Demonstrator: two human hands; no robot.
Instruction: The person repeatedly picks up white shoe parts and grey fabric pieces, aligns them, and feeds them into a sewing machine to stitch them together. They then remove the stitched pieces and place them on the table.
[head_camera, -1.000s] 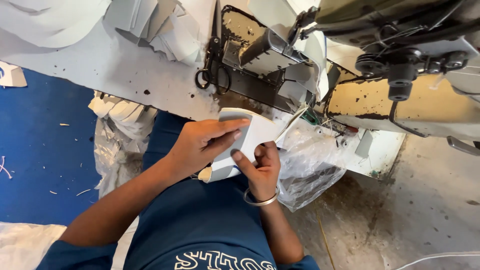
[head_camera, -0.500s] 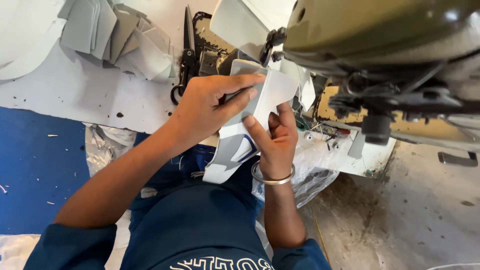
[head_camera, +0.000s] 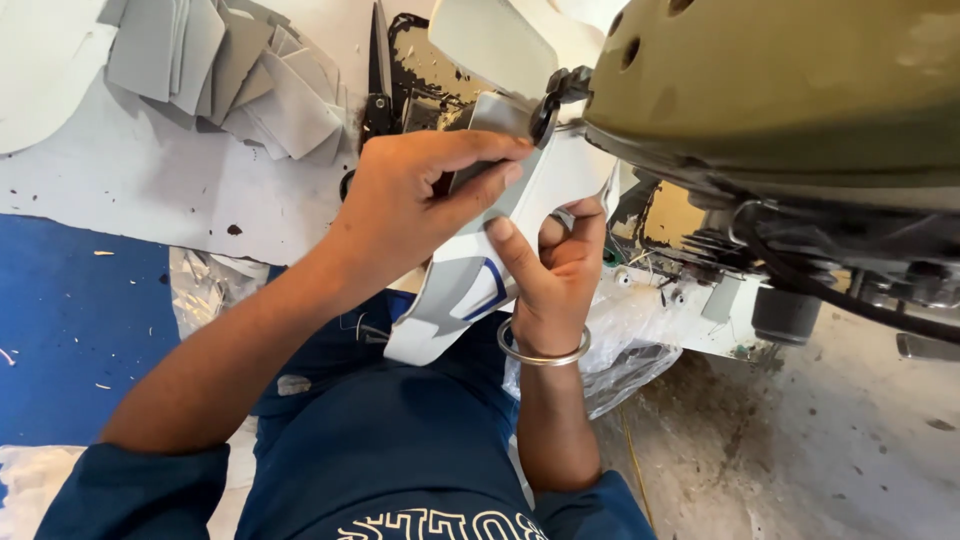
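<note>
Both hands hold a white and grey flat shoe-upper piece (head_camera: 455, 300) with a thin blue line on it. My left hand (head_camera: 425, 195) grips its upper part from the left, fingers curled over the top edge. My right hand (head_camera: 555, 265), with a metal bangle (head_camera: 542, 350) on the wrist, pinches the piece from the right. The top of the piece reaches up under the olive-green head of a sewing machine (head_camera: 780, 90), close to its needle area (head_camera: 555, 95).
A heap of grey cut pieces (head_camera: 235, 75) lies on the worn white table (head_camera: 130, 200) at upper left. Black scissors (head_camera: 378, 85) rest beside them. A clear plastic bag (head_camera: 630, 340) hangs below the table edge. Blue floor shows at left, concrete floor at right.
The hands have lifted the piece up and forward, closer under the machine head. The view has moved nearer to the machine.
</note>
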